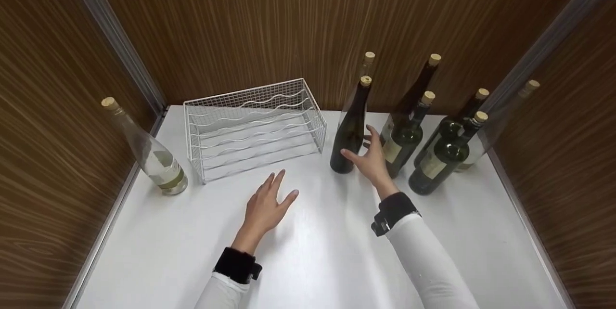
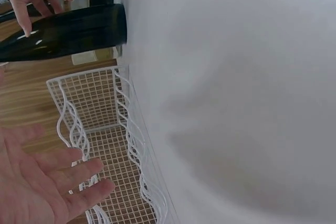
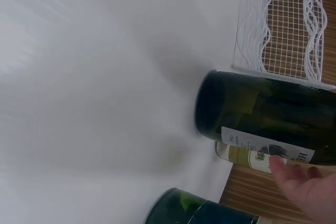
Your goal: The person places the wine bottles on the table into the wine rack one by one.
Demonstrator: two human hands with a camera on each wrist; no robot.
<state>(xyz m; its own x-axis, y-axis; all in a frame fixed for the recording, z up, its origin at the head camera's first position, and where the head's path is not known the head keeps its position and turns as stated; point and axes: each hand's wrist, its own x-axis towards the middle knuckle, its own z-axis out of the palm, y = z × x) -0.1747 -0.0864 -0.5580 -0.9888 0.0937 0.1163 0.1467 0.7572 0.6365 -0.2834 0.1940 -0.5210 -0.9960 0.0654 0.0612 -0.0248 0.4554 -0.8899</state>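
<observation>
A slim dark green wine bottle (image 1: 350,132) with a cork stands upright on the white table, right of the wire rack. My right hand (image 1: 373,159) is at its right side, thumb and fingers spread around its body without closing on it. In the right wrist view, the fingers (image 3: 294,178) overlap the label of the bottle (image 3: 268,114). My left hand (image 1: 263,207) hovers over the table with fingers extended, holding nothing. Just beyond it is the white wire rack (image 1: 204,173) with wavy bars, also beside the left hand (image 2: 42,177) in the left wrist view.
A clear corked bottle (image 1: 166,169) stands left of the rack. Several corked bottles stand at the right, among them a labelled green bottle (image 1: 435,167) and one close behind my right hand, a green bottle (image 1: 406,138). Wood-grain panels (image 1: 231,25) enclose the table (image 1: 313,261) at back and sides.
</observation>
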